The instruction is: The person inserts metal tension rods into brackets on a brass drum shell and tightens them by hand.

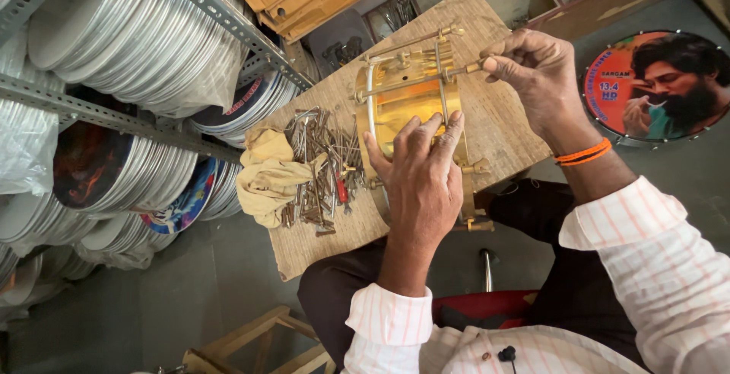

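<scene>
Far to the left of the brass drum shell, steel racks carry stacked drum rims and printed drumheads on edge. Nearer the shell, a yellow cloth lies crumpled on the wooden bench, touching a loose heap of metal tension rods and hooks, likely kept just beside the shell so you can reach them.

The shell stands on its side in the middle of the bench, rods already running along its wall. Your left hand lies over its near edge, fingers spread and curled onto the rim, palm pressing down; that looks like a steadying hold to stop it rolling.

To the right of the shell, your right hand is closed, thumb and fingers pinching the end of a brass tension rod that lies across the shell's top. An orange thread band sits on that wrist.

Well right of the shell, a printed round drumhead rests on the floor.
</scene>
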